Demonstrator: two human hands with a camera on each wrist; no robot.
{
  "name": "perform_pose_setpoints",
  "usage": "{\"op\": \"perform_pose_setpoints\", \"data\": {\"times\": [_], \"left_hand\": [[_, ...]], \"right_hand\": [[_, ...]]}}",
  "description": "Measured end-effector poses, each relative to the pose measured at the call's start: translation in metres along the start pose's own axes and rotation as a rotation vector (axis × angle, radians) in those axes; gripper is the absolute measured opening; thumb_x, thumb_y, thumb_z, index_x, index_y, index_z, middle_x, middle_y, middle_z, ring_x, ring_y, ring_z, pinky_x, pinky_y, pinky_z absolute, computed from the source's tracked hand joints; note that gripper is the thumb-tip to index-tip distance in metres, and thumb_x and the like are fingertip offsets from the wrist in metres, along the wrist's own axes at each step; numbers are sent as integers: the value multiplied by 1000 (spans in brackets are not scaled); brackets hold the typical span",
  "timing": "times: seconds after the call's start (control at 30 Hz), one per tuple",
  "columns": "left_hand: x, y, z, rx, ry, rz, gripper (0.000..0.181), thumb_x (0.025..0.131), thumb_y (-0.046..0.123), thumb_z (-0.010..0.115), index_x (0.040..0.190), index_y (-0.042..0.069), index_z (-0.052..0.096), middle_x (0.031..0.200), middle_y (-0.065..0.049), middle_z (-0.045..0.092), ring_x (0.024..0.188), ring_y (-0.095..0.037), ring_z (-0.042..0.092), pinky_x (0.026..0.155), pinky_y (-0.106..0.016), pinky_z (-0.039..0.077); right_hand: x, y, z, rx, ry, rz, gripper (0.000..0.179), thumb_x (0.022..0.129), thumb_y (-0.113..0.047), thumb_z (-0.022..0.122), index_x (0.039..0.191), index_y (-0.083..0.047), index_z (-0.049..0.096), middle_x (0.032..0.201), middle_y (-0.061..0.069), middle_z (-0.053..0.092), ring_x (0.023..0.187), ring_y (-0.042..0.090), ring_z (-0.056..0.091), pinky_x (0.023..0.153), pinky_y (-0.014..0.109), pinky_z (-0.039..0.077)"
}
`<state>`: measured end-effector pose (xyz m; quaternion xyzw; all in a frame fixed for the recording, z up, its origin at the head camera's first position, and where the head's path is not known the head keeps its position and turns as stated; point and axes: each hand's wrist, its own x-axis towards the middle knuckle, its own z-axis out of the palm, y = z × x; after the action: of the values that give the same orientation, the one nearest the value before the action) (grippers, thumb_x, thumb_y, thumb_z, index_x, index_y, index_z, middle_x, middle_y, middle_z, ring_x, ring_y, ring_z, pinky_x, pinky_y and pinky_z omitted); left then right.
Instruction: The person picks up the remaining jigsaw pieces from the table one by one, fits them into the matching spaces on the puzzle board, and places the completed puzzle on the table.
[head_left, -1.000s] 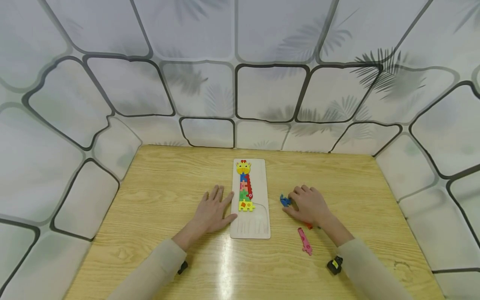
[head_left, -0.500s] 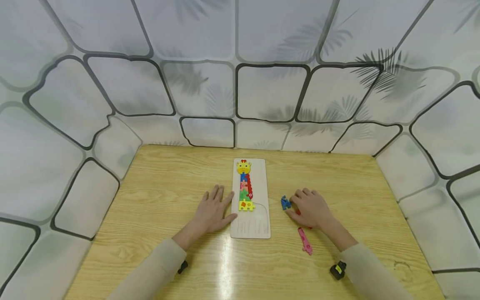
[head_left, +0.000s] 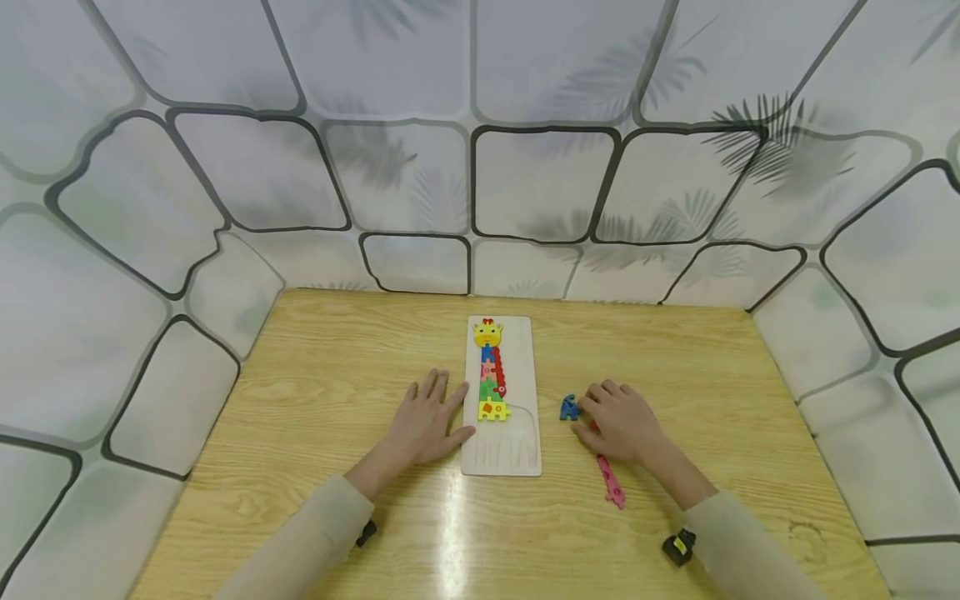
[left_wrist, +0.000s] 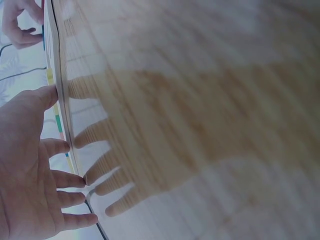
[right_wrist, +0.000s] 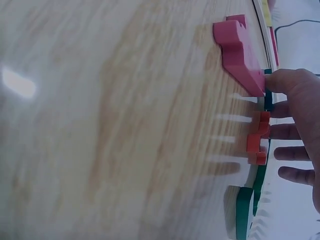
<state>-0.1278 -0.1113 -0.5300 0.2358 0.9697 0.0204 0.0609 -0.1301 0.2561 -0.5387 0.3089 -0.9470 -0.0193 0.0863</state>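
Note:
A pale wooden giraffe puzzle board (head_left: pixel 517 358) lies on the table with its head, neck, mane and a yellow body piece fitted. My left hand (head_left: pixel 427 423) rests flat with fingers spread, thumb and index fingertip right at the board's left edge. Palm down, my right hand (head_left: pixel 621 421) hovers low over loose pieces, its fingers loosely bent. Its fingertips are right beside a blue puzzle piece (head_left: pixel 569 407). An orange-red piece (right_wrist: pixel 253 142) lies under the fingers, mostly hidden from the head view. Near the thumb is a pink piece (head_left: pixel 611 482).
Dark green pieces (right_wrist: pixel 244 212) lie beyond the right fingers, covered by the hand in the head view. The wooden table (head_left: pixel 360 333) meets patterned white walls (head_left: pixel 420 200) at the back and sides. Dark devices (head_left: pixel 678 547) sit at both wrists.
My right hand has drawn slightly right and toward me. The blue piece has turned and stands apart from the thumb. More of the red piece shows between thumb and fingers. The left hand stays put.

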Motion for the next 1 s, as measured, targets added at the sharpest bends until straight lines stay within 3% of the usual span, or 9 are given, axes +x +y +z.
{"op": "perform_pose_setpoints", "data": {"times": [0.2,0.37,0.7,1.0], "left_hand": [[1,-1,1,3,-13,-7,80,103,69,45,166,20,37,170,-26,34,160,-44,31,124,-65,38],[1,-1,-1,8,-14,-9,80,103,70,44,166,20,36,170,-26,34,160,-44,31,124,-65,38],[1,0,-1,9,-23,-4,81,103,70,44,166,20,36,170,-26,34,160,-45,31,124,-65,38],[1,0,-1,1,-18,-4,80,103,69,45,166,20,36,170,-26,34,160,-45,32,124,-65,38]], "right_hand": [[2,2,-10,16,-1,-15,34,91,-48,77,102,-16,74,103,5,71,95,27,66,80,47,58],[7,8,-20,17,-13,-48,38,90,-49,77,107,-15,75,107,7,74,98,29,68,82,49,60],[15,12,-27,58,-127,-134,44,94,-44,75,126,-15,73,119,8,72,112,30,68,96,53,60],[24,12,-31,36,-181,-185,48,93,-44,76,129,-13,71,125,10,71,115,31,68,97,51,59]]}}
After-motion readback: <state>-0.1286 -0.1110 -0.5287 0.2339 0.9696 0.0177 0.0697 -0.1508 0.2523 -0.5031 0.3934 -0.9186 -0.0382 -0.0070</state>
